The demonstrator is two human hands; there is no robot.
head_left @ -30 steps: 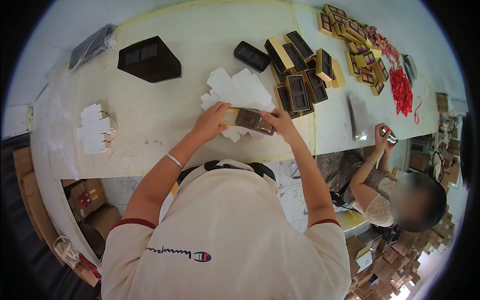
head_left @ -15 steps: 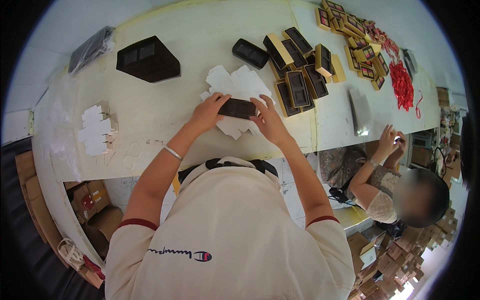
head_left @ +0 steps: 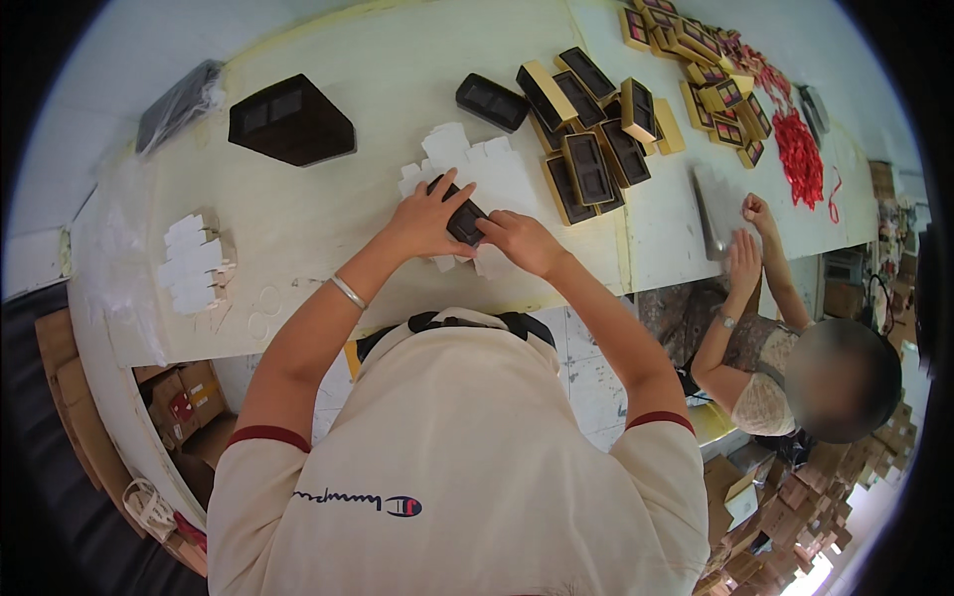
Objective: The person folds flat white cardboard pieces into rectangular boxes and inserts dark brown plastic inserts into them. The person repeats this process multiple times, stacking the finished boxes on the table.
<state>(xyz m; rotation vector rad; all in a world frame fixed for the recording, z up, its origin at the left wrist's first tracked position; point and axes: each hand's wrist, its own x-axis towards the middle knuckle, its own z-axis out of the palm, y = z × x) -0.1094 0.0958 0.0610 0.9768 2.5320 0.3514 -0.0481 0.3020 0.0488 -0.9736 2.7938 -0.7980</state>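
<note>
My left hand (head_left: 429, 221) grips a small black tray (head_left: 464, 223) with moulded recesses, thumb at its near edge and fingers over the far side. The tray is tilted diagonally above a pile of flat white carton blanks (head_left: 502, 171). At its right end, the bent fingers of my right hand (head_left: 524, 241) close on the tray's edge; their tips are partly hidden. Another black tray (head_left: 492, 102) lies just beyond the blanks. To the right is a heap of gold boxes (head_left: 588, 171) with black trays in them.
A tall stack of black trays (head_left: 298, 124) stands at the back left, with more white blanks (head_left: 191, 263) nearer. Gold boxes with coloured contents (head_left: 720, 104) and red ribbons (head_left: 797, 164) fill the far right. A co-worker's hands (head_left: 747, 238) are over the table's right side.
The black tray has turned from nearly level to a steep diagonal. My left hand has shifted over it, and my right hand has moved lower, its fingers now bent. The co-worker's hands have moved farther over the table.
</note>
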